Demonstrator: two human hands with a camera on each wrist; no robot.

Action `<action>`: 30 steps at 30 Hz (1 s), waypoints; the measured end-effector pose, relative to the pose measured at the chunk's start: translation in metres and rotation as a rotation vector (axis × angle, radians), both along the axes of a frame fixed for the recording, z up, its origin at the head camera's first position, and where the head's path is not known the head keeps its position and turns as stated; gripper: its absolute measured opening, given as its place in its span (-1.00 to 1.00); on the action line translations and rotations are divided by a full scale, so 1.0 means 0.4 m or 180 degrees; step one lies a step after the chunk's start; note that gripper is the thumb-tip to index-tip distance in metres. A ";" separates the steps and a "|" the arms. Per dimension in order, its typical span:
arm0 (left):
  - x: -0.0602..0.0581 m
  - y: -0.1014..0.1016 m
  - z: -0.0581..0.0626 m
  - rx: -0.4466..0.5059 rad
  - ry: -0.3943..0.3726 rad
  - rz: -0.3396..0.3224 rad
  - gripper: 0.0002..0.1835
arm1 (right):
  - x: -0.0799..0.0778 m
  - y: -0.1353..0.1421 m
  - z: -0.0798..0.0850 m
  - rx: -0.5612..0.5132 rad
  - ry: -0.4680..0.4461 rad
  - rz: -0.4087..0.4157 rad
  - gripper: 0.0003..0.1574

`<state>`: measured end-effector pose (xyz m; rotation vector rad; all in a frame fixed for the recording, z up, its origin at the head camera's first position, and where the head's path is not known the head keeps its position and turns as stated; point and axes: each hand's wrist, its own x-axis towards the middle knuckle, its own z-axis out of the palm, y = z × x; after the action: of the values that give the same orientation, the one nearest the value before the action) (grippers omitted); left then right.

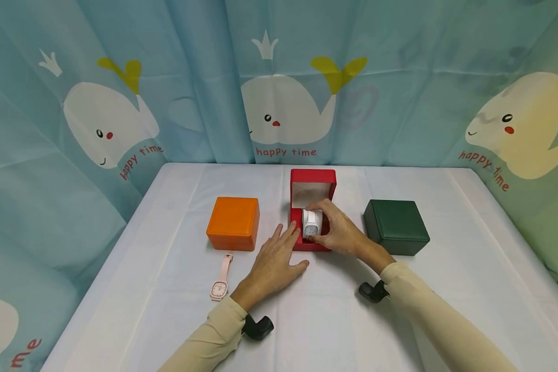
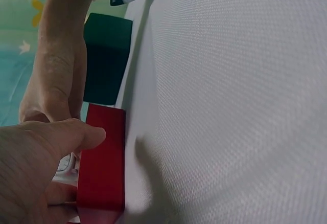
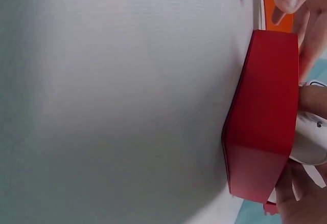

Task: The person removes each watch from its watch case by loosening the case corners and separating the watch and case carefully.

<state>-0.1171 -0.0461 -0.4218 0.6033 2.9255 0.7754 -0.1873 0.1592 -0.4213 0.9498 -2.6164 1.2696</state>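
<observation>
A red watch box (image 1: 313, 176) stands with its lid raised at the middle of the table. Inside its opening is a white watch (image 1: 311, 229), wrapped round what looks like a pale cushion. My right hand (image 1: 343, 231) grips the watch from the right, thumb at the near end and fingers at the far end. My left hand (image 1: 270, 264) lies with straightened fingers against the left side of the box. In the right wrist view, the box front (image 3: 265, 91) hides part of the watch (image 3: 310, 139). The left thumb overlaps the box front (image 2: 102, 168) in the left wrist view.
A closed orange box (image 1: 233, 223) sits to the left, with a pink watch (image 1: 219, 288) lying on the white tablecloth (image 1: 167, 310) in front of it. To the right stands a closed dark green box (image 1: 397, 227), close to my right forearm. A whale-print curtain (image 1: 204, 103) hangs behind.
</observation>
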 end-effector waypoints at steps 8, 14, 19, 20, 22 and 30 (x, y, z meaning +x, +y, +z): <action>-0.001 -0.001 -0.001 0.0050 -0.0003 -0.0031 -0.19 | 0.004 -0.001 0.004 -0.0115 0.0024 -0.0030 -0.16; 0.000 -0.002 0.001 0.0122 -0.0033 -0.0014 -0.20 | 0.007 -0.004 0.010 -0.0240 0.0033 -0.0048 -0.15; 0.001 -0.002 0.001 0.0226 -0.0117 0.0038 -0.20 | 0.018 -0.004 0.025 -0.0425 -0.0173 -0.0075 -0.13; 0.001 -0.001 0.001 0.0262 -0.0145 0.0060 -0.20 | 0.021 -0.004 0.029 -0.0463 -0.0227 -0.0081 -0.13; 0.002 0.000 0.000 0.0350 -0.0192 0.0119 -0.20 | 0.026 -0.004 0.036 -0.0526 -0.0348 -0.0085 -0.12; 0.006 0.002 0.006 0.0809 -0.0020 0.0314 -0.19 | 0.050 0.006 0.051 -0.0454 -0.0598 -0.0042 -0.10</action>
<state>-0.1148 -0.0453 -0.4196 0.4723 2.8916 1.1701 -0.1675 0.1617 -0.4008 0.8261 -2.6159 1.5896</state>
